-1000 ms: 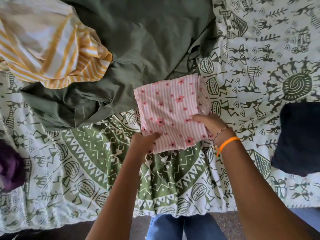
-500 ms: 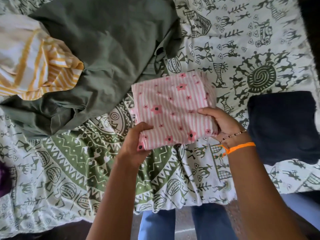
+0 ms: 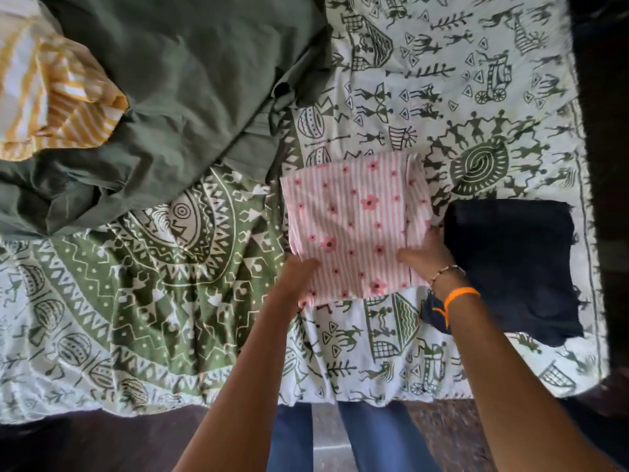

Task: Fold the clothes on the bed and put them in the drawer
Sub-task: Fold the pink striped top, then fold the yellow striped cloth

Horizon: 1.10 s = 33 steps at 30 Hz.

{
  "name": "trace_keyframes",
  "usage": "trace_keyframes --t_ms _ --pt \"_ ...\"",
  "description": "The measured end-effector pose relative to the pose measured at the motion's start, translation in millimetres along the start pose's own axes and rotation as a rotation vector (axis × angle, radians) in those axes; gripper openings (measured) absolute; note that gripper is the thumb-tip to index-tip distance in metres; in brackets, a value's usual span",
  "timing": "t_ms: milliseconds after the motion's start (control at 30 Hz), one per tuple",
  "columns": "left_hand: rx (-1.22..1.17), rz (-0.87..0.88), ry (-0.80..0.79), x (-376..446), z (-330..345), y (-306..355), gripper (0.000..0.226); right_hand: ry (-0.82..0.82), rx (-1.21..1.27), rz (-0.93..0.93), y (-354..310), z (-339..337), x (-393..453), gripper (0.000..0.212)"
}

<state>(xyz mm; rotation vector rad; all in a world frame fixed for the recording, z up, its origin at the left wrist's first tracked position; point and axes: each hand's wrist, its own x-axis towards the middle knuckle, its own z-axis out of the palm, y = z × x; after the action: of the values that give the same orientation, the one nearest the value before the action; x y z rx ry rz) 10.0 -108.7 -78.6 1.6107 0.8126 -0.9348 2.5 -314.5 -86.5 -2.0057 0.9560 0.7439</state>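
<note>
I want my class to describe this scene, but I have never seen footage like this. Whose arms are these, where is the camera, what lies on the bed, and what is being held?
There is no machine here: a person wears a camera on the head, looking down at their own two arms. The left hand and the right hand each grip the near edge of a folded pink striped floral garment. It is over a green-and-white printed bedsheet. Right beside it lies a folded dark navy garment. At the far left a rumpled green garment and a yellow striped garment wait unfolded. No drawer is in view.
</note>
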Motion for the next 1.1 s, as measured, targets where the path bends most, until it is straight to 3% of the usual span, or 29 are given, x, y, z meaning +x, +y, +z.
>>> trace_keyframes --t_ms 133,167,233,333,400,567,667,767,867,1100 --pt "0.14 0.192 0.226 1.5 3.5 -2.2 0.044 0.464 -0.378 -0.356 -14.9 19.5 -25.2 0.075" --pt "0.183 0.288 0.299 0.8 1.8 -3.1 0.049 0.516 -0.438 -0.451 -19.2 23.6 -29.3 0.072" --pt "0.303 0.471 0.388 0.2 -5.6 -0.9 0.056 0.372 -0.552 -0.541 -29.3 28.8 -31.1 0.056" --pt "0.43 0.508 0.18 7.7 -31.8 8.3 0.049 0.053 -0.515 -0.496 -51.9 41.5 -26.1 0.025" --pt "0.35 0.436 0.047 10.1 -50.4 18.0 0.04 0.06 -0.428 -0.507 -75.4 49.5 -28.0 0.021" --pt "-0.017 0.329 0.158 12.6 -119.2 37.4 0.026 -0.009 -0.334 -0.728 -156.1 100.2 -34.0 0.027" --pt "-0.096 0.271 0.158 17.7 -160.9 44.7 0.026 -0.132 -0.439 -0.881 -198.8 140.3 -30.8 0.031" --pt "-0.164 0.223 0.114 21.6 -204.4 44.4 0.028 -0.212 -0.657 -0.917 -232.8 185.1 -26.4 0.022" --pt "-0.239 0.158 0.092 27.7 -241.1 42.0 0.029 -0.191 -0.772 -0.89 -255.7 221.2 -24.4 0.023" --pt "-0.321 0.072 0.089 40.9 -299.3 38.5 0.026 0.079 -0.757 -0.765 -310.3 258.2 -40.3 0.025"
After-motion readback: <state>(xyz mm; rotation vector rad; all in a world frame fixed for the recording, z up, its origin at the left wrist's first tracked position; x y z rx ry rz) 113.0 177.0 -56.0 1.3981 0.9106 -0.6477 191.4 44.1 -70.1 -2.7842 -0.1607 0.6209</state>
